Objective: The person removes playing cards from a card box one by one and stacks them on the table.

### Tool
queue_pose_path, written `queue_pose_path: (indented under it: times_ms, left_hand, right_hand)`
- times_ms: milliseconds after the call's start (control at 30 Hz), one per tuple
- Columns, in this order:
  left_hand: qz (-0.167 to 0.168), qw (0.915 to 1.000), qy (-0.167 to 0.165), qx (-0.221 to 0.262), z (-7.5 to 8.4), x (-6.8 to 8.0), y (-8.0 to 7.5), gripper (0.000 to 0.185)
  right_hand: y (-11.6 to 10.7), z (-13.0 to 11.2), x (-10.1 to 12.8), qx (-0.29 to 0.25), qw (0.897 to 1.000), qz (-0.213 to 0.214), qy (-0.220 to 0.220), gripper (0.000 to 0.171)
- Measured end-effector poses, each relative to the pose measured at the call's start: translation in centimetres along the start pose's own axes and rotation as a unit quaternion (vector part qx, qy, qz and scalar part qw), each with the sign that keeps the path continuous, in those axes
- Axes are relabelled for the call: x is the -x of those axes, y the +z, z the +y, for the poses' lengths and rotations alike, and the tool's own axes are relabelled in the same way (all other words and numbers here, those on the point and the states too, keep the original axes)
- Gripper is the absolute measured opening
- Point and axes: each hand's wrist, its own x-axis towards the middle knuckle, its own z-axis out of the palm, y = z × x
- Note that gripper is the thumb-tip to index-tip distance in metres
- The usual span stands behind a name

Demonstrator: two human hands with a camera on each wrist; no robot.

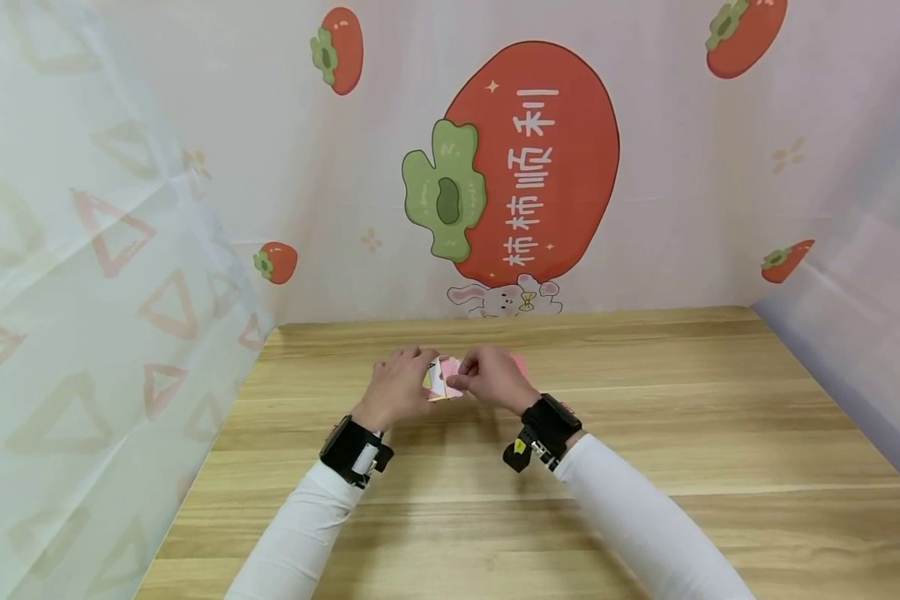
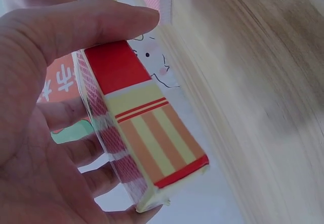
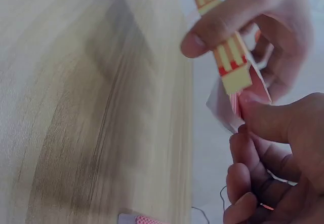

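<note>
My left hand [image 1: 399,387] grips a small card box [image 2: 152,127], its thumb along one narrow side and its fingers behind. That side is red, cream and orange striped; the broad face has a pink pattern. The right wrist view shows the box [image 3: 234,56] tilted, with its end towards my right hand [image 1: 495,383]. There my right thumb and fingers pinch at the box's end, the thumb overlapping its reddish edge. A pale flat piece [image 3: 220,105] sticks out beside them; I cannot tell whether it is a flap or a card.
A pink patterned block with white sides [image 2: 158,1], like a pack of cards, stands on the wooden table [image 1: 645,467] behind my right hand. A printed cloth [image 1: 667,167] with persimmons hangs at the table's back edge, and more cloth [image 1: 82,250] at the left.
</note>
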Motion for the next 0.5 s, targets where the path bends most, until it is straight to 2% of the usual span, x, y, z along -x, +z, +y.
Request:
queue_pose_path:
  times_ms: [167,267,333,400,500]
  left_hand:
    - [0.003,1.0000,-0.003,-0.002,-0.2,0.0,0.2,0.078]
    - [0.005,1.0000,-0.006,-0.003,-0.1,0.0,0.2,0.077]
    - [0.004,1.0000,-0.008,-0.002,-0.1,0.0,0.2,0.077]
    - [0.003,0.9999,-0.010,0.000,0.0,-0.1,0.2,0.077]
    - [0.001,0.9999,-0.010,0.000,0.0,-0.1,0.2,0.076]
  right_hand:
    - [-0.9,0.9,0.2,-0.023,0.999,-0.008,0.025,0.019]
    - [-1.3,0.9,0.4,-0.014,0.999,-0.003,0.050,0.018]
    - [-1.5,0.6,0.6,0.009,0.999,0.014,0.051,0.019]
    - [-1.4,0.3,0.8,0.050,0.998,0.034,0.023,0.026]
    - [-1.2,-0.3,0.9,0.132,0.988,0.043,-0.065,0.038]
